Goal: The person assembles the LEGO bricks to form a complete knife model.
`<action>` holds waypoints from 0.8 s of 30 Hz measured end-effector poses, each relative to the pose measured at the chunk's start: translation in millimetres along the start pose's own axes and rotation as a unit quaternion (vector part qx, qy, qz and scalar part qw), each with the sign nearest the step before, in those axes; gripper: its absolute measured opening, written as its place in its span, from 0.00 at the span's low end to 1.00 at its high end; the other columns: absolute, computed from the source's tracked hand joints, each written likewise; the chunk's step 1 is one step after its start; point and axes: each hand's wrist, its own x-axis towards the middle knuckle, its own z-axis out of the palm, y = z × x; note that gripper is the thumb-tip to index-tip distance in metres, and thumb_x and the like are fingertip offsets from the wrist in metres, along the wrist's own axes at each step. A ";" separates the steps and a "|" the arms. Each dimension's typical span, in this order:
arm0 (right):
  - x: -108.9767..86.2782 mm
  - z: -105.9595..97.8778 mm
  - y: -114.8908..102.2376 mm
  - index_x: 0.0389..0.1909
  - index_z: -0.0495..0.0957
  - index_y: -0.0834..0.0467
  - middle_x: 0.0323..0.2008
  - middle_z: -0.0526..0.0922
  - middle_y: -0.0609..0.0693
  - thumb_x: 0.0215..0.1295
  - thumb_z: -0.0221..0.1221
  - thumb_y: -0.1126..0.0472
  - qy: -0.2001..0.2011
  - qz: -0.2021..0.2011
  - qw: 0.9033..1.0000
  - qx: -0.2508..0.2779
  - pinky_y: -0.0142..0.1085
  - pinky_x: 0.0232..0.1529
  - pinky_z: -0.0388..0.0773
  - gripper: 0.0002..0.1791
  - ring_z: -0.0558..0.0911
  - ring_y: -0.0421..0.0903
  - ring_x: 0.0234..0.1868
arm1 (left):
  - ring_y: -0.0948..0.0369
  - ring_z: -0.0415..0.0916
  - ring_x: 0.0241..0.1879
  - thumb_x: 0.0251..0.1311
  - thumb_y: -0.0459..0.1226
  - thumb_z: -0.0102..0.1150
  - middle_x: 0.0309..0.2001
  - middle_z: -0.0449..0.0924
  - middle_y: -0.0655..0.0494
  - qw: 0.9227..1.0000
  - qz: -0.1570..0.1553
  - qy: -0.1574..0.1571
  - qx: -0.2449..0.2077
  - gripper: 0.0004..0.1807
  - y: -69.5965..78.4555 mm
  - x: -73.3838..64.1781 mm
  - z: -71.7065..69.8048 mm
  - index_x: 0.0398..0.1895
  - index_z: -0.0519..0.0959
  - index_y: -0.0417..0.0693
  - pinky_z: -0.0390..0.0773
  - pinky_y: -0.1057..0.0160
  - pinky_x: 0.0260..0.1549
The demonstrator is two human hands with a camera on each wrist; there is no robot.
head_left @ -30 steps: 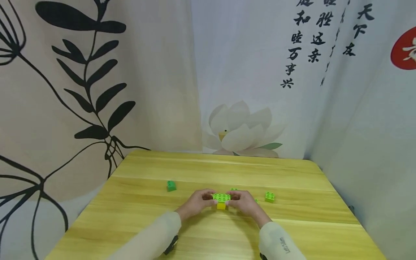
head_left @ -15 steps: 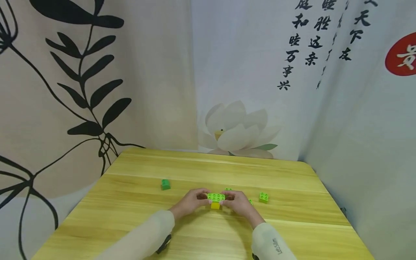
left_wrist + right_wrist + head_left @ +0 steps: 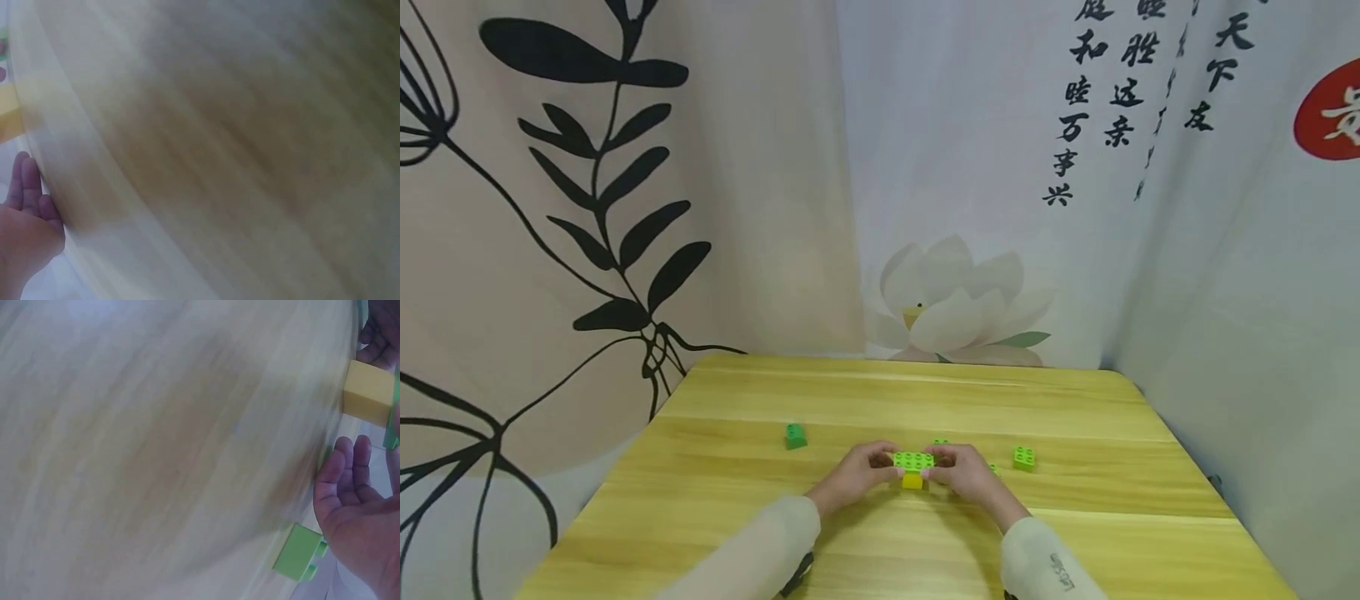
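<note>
A lime brick (image 3: 913,462) is pinched at its opposite ends in the grip of the left hand (image 3: 857,477) and right hand (image 3: 964,475), with a yellow brick (image 3: 912,482) seen directly beneath, over the surface (image 3: 737,475).

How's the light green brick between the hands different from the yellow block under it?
The light green brick is wider than the yellow block, overhanging it on both sides. The green brick's studs show; the yellow block's top is covered. The left hand and right hand hold the green brick's ends; neither grips the yellow block. Both share one stack between the hands.
</note>
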 end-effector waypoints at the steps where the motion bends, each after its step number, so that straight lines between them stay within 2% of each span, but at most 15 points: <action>1: -0.7 -0.3 0.2 0.61 0.77 0.62 0.42 0.83 0.52 0.65 0.66 0.57 0.002 0.001 1.000 -0.001 0.39 0.36 0.75 0.25 0.77 0.46 0.38 | 0.59 0.76 0.42 0.67 0.40 0.62 0.43 0.80 0.50 1.000 0.002 -0.001 -0.003 0.18 -0.5 0.2 1.4 0.58 0.78 0.46 0.77 0.55 0.45; 11: -3.5 -0.8 -2.0 0.61 0.77 0.62 0.42 0.82 0.52 0.65 0.66 0.57 0.010 0.022 1.000 0.005 0.41 0.34 0.76 0.26 0.76 0.46 0.36 | 0.59 0.76 0.41 0.67 0.39 0.63 0.43 0.79 0.51 1.000 -0.004 0.010 -0.001 0.17 -1.1 -0.1 5.6 0.57 0.78 0.48 0.77 0.55 0.44; 24: -1.9 0.5 -0.6 0.62 0.76 0.63 0.40 0.82 0.52 0.64 0.67 0.58 0.012 0.019 1.000 0.018 0.41 0.34 0.76 0.27 0.77 0.47 0.36 | 0.58 0.76 0.42 0.66 0.42 0.63 0.43 0.79 0.52 1.000 -0.015 0.009 0.019 0.17 1.1 -0.7 3.1 0.56 0.79 0.51 0.77 0.56 0.43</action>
